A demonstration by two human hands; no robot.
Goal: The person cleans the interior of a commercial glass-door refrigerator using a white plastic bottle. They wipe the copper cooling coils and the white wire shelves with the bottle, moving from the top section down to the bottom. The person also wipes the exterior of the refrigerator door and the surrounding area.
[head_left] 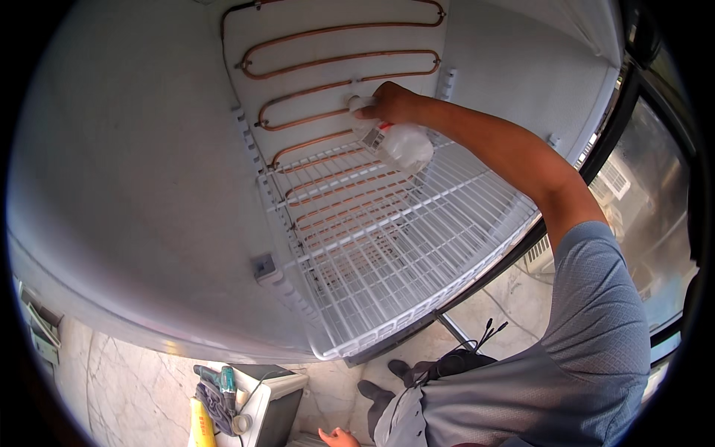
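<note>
My right hand [395,103] is wrapped round the top of a translucent white spray bottle [408,147] that has a small printed label. The bottle is tilted, with its white head toward the back wall. Behind it, a bent copper tube [339,58] loops back and forth along that wall. A white wire shelf [387,249] lies below the bottle inside the tall white cabinet [134,186]. Low at the lower edge is my left hand [339,438], partly cut off, with a finger stretched out and nothing seen in it.
On the floor at lower left, a white box-shaped unit [287,384] carries a green cordless drill [227,381], a yellow can or tube [201,423] and a dark cable. Slotted shelf brackets [249,138] line the cabinet side. A dark-framed glass door [648,201] stands at right.
</note>
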